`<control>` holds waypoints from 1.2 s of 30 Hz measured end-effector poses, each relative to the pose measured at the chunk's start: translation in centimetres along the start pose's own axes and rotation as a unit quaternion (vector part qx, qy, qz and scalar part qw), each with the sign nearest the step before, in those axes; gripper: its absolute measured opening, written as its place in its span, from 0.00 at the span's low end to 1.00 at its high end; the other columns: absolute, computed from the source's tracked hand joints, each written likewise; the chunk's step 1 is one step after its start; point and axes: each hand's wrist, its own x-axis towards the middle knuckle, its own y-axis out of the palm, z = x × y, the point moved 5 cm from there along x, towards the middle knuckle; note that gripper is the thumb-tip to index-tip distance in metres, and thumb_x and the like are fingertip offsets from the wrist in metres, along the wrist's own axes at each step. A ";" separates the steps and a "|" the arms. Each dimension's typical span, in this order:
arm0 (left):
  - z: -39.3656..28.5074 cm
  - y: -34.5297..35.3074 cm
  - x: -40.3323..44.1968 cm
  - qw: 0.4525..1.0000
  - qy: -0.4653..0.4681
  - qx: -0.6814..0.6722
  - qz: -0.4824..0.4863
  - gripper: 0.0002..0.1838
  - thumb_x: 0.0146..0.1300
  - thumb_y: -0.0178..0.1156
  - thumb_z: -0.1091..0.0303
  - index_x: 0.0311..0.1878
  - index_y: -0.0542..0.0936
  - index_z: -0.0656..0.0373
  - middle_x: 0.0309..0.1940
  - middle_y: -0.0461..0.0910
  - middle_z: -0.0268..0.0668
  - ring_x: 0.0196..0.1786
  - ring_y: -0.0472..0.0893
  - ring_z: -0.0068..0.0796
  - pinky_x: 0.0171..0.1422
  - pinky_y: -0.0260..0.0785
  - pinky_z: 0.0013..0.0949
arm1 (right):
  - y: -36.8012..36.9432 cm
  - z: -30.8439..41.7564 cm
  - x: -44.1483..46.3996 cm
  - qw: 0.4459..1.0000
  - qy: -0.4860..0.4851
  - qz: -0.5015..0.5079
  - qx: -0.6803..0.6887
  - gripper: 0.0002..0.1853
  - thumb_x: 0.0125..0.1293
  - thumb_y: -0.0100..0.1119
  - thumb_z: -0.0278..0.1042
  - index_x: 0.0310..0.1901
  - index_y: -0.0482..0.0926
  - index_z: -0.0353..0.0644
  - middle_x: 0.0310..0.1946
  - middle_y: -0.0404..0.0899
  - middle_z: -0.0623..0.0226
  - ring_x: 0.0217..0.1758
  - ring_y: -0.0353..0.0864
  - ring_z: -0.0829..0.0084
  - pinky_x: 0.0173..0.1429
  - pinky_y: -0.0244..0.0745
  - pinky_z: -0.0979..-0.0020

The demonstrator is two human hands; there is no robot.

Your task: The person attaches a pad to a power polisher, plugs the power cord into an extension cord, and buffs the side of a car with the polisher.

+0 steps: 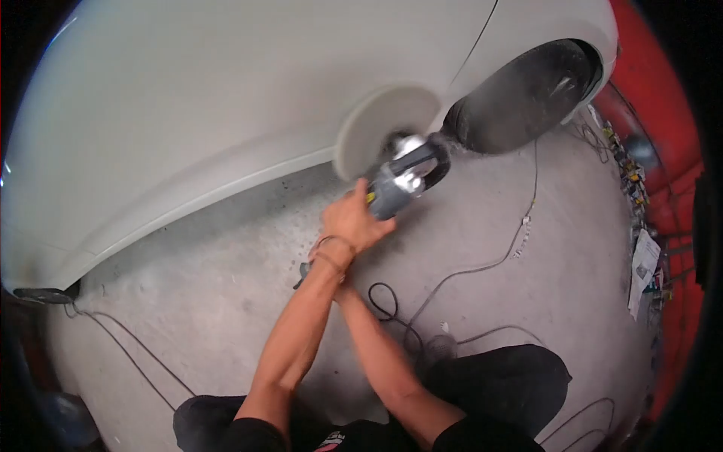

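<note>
Two dark knees (497,388) nearest, over the floor (226,301). Ahead, cord (479,268) lying in curves to the right. Right hand (341,286) mostly hidden behind the left wrist; grip impossible to tell. Left hand (352,221) wrapped around the polisher (392,190), in front of the car (211,90). Beyond, pale pad (373,124) at the lower side panel, near a dark wheel (520,102).
</note>
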 end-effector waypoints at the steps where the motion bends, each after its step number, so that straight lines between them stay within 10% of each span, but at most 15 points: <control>1: -1.4 1.1 1.2 0.999 0.009 0.018 0.026 0.48 0.50 0.79 0.40 0.69 0.74 0.59 0.47 0.90 0.55 0.52 0.90 0.61 0.57 0.83 0.54 | -3.5 -2.2 2.0 0.985 -0.026 0.006 0.170 0.31 0.90 0.41 0.58 0.81 0.59 0.47 0.75 0.70 0.62 0.78 0.72 0.67 0.81 0.68 0.57; 3: -3.4 3.5 2.7 0.999 0.017 0.013 0.029 0.47 0.51 0.78 0.41 0.69 0.74 0.58 0.47 0.90 0.54 0.52 0.90 0.61 0.58 0.83 0.55 | -7.9 1.9 -1.8 0.941 -0.041 0.012 0.335 0.32 0.89 0.42 0.62 0.79 0.64 0.46 0.69 0.76 0.62 0.72 0.77 0.65 0.77 0.72 0.56; 5: -4.3 4.8 3.5 0.999 0.025 0.010 0.030 0.46 0.52 0.78 0.42 0.68 0.74 0.58 0.47 0.90 0.54 0.51 0.90 0.61 0.58 0.83 0.55 | 0.1 13.2 1.7 0.819 -0.077 0.304 0.480 0.32 0.85 0.50 0.66 0.72 0.70 0.44 0.57 0.81 0.63 0.60 0.80 0.63 0.70 0.76 0.56; 8: -4.0 5.6 3.5 0.999 0.010 0.006 0.043 0.44 0.52 0.78 0.42 0.66 0.74 0.58 0.47 0.90 0.54 0.52 0.90 0.61 0.58 0.83 0.55 | -0.4 13.5 0.2 0.889 -0.041 0.179 0.420 0.31 0.82 0.56 0.66 0.66 0.74 0.44 0.51 0.82 0.66 0.53 0.81 0.62 0.64 0.78 0.58; 12: -0.3 3.8 -0.1 1.000 -0.018 -0.022 0.003 0.47 0.49 0.80 0.40 0.66 0.75 0.60 0.46 0.90 0.56 0.51 0.90 0.61 0.56 0.83 0.55 | -0.6 4.2 -3.0 0.814 0.068 0.136 0.560 0.27 0.82 0.60 0.58 0.65 0.74 0.41 0.53 0.82 0.64 0.56 0.82 0.62 0.65 0.79 0.55; 14: 2.6 1.7 -2.6 0.999 -0.035 -0.020 -0.018 0.47 0.48 0.80 0.40 0.65 0.75 0.61 0.45 0.90 0.56 0.50 0.90 0.61 0.55 0.83 0.55 | -2.4 -3.2 -4.3 0.961 0.033 -0.159 0.222 0.23 0.81 0.64 0.51 0.63 0.77 0.40 0.53 0.85 0.65 0.58 0.85 0.63 0.65 0.81 0.56; 20: 12.1 -3.7 -11.0 0.969 -0.123 -0.132 -0.170 0.46 0.45 0.84 0.43 0.62 0.76 0.63 0.43 0.90 0.56 0.46 0.91 0.60 0.54 0.84 0.52 | 10.1 1.0 -8.6 0.919 0.004 -0.073 -0.387 0.13 0.78 0.67 0.38 0.57 0.84 0.42 0.49 0.91 0.62 0.55 0.91 0.63 0.58 0.84 0.58; 26: 17.5 -5.6 -14.7 0.940 -0.135 -0.238 -0.206 0.42 0.47 0.86 0.51 0.61 0.78 0.63 0.45 0.92 0.50 0.47 0.93 0.44 0.56 0.84 0.45 | 15.8 1.8 -10.6 0.982 0.045 -0.027 -0.182 0.28 0.72 0.72 0.46 0.65 0.78 0.36 0.50 0.92 0.61 0.55 0.89 0.71 0.58 0.83 0.60; 28: 17.4 -5.3 -14.0 0.941 -0.074 -0.267 -0.196 0.44 0.47 0.86 0.51 0.64 0.79 0.63 0.47 0.92 0.50 0.50 0.93 0.44 0.58 0.83 0.45 | 15.3 1.9 -9.3 0.901 0.043 -0.061 -0.426 0.30 0.74 0.70 0.50 0.68 0.78 0.40 0.51 0.92 0.63 0.57 0.90 0.67 0.62 0.83 0.58; 29: 16.6 -5.5 -13.3 0.947 -0.069 -0.252 -0.188 0.46 0.47 0.86 0.50 0.67 0.79 0.64 0.50 0.92 0.51 0.54 0.92 0.44 0.61 0.83 0.45 | 15.0 3.0 -9.1 0.962 -0.014 -0.103 -0.253 0.27 0.75 0.68 0.52 0.67 0.79 0.44 0.54 0.91 0.63 0.59 0.91 0.64 0.63 0.83 0.55; 33: 11.0 -7.2 -8.8 0.948 0.022 -0.261 -0.182 0.49 0.44 0.86 0.46 0.67 0.76 0.61 0.51 0.90 0.54 0.55 0.90 0.55 0.63 0.81 0.51 | 11.6 6.3 -3.2 0.717 -0.002 -0.030 -0.697 0.25 0.76 0.68 0.46 0.68 0.80 0.42 0.60 0.89 0.66 0.61 0.90 0.63 0.66 0.83 0.57; 36: 6.6 -8.4 -7.4 0.943 0.038 -0.276 -0.183 0.53 0.44 0.85 0.42 0.71 0.74 0.56 0.53 0.88 0.57 0.58 0.88 0.63 0.62 0.80 0.54 | 9.9 7.2 -3.4 0.766 -0.025 -0.031 -0.642 0.25 0.75 0.70 0.45 0.67 0.81 0.42 0.59 0.90 0.65 0.60 0.90 0.64 0.64 0.83 0.58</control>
